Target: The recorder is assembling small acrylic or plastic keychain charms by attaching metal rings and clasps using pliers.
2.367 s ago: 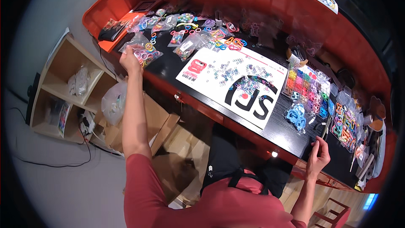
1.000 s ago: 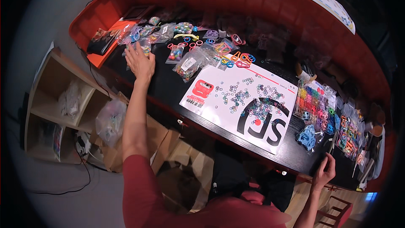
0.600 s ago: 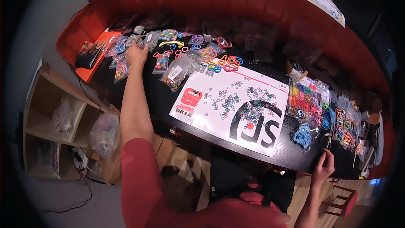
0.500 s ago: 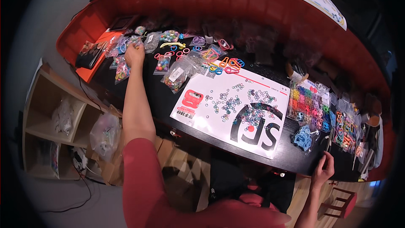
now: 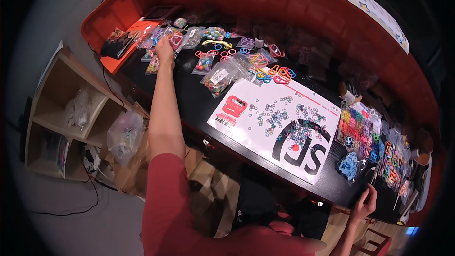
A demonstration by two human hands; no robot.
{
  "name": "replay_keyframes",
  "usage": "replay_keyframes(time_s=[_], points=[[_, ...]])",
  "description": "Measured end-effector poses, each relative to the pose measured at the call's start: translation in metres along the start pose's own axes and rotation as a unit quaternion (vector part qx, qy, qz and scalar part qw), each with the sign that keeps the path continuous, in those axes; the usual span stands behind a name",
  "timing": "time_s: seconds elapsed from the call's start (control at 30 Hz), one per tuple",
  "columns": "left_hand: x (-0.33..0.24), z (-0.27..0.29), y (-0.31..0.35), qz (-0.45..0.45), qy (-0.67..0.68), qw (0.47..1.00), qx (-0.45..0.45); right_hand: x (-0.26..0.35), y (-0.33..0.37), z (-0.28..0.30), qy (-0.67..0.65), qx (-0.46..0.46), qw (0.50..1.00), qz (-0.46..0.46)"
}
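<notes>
My left arm is stretched far across the black table. My left hand point(image 5: 164, 52) is closed at the edge of a small clear plastic bag point(image 5: 176, 39) with pink and red looped pieces inside, raised above the other bags. Beside it lie a bag of purple rings point(image 5: 148, 41) and a grey-looking clear bag point(image 5: 193, 37). My right hand point(image 5: 363, 204) is at the table's front right edge, fingers loosely bent and apart, with nothing visible in them. Closest to it is a bundle of light blue pieces point(image 5: 348, 166).
A white sheet point(image 5: 246, 137) with many small rings scattered on it covers the table's middle. At right stand a box of colourful pieces point(image 5: 358, 128) and a bag of coloured loops point(image 5: 392, 161). A red rim point(image 5: 265, 0) borders the back. Shelves point(image 5: 61, 128) stand left.
My left hand has come up with the clear bag of pink and red pieces, which now shows plainly. The whole view has shifted, moving the table rightward. My right hand stays by the edge.
</notes>
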State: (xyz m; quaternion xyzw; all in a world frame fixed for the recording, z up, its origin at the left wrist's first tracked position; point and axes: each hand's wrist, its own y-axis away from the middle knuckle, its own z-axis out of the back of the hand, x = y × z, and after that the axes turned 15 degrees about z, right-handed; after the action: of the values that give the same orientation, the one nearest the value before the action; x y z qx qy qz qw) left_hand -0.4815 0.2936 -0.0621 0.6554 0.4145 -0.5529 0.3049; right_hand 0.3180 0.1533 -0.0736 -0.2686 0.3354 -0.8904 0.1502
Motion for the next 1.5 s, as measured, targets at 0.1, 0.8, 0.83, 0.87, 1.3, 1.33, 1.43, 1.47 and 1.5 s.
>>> replay_keyframes(time_s=[0.1, 0.8, 0.83, 0.87, 1.3, 1.33, 1.43, 1.47, 1.5], points=[[0.000, 0.005, -0.008, 0.002, -0.023, 1.000, 0.011, 0.004, -0.001, 0.001, -0.012, -0.010, 1.000, -0.001], [-0.024, -0.012, 0.081, -0.248, -0.606, 0.756, -0.001, 0.011, -0.005, -0.006, -0.043, -0.058, 0.995, 0.069], [-0.024, -0.012, 0.083, -0.226, -0.629, 0.743, 0.003, 0.012, -0.005, -0.005, -0.050, -0.059, 0.994, 0.070], [-0.024, -0.014, 0.087, -0.228, -0.629, 0.743, 0.010, 0.011, -0.003, -0.003, -0.039, -0.065, 0.994, 0.080], [-0.066, -0.088, 0.294, -0.412, -0.363, 0.816, 0.177, 0.018, -0.014, -0.002, -0.024, -0.076, 0.993, 0.085], [-0.067, -0.103, 0.328, -0.405, -0.328, 0.826, 0.215, 0.016, -0.012, 0.000, -0.021, -0.077, 0.994, 0.081], [-0.065, -0.133, 0.424, -0.254, -0.276, 0.868, 0.325, 0.013, -0.011, 0.003, -0.016, -0.082, 0.993, 0.082], [-0.068, -0.144, 0.455, -0.209, -0.303, 0.857, 0.360, 0.013, -0.011, 0.004, -0.009, -0.086, 0.992, 0.087], [-0.067, -0.149, 0.475, -0.182, -0.335, 0.843, 0.379, 0.015, -0.011, 0.002, -0.015, -0.085, 0.992, 0.090]])
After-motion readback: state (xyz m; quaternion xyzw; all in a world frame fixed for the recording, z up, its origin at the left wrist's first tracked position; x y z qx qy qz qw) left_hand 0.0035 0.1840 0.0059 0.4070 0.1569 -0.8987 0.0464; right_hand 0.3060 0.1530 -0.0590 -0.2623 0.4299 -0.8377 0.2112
